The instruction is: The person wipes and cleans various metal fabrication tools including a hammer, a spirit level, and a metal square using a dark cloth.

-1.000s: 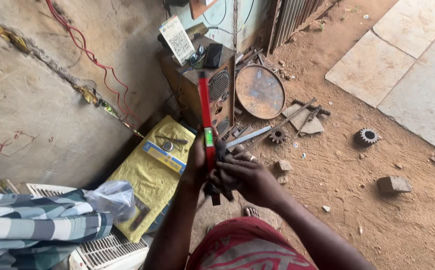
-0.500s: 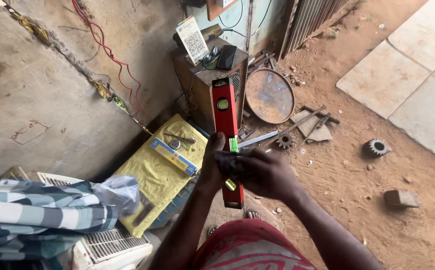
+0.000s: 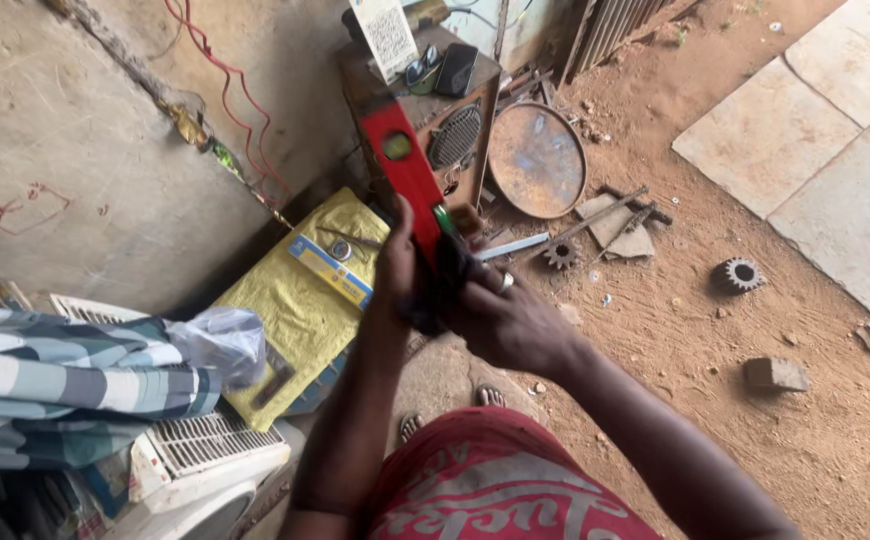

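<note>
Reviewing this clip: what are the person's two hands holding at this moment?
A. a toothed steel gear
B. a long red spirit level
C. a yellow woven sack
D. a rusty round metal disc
B: the left hand and the right hand both grip the lower end of the long red spirit level, while the disc, gear and sack lie untouched.
</note>
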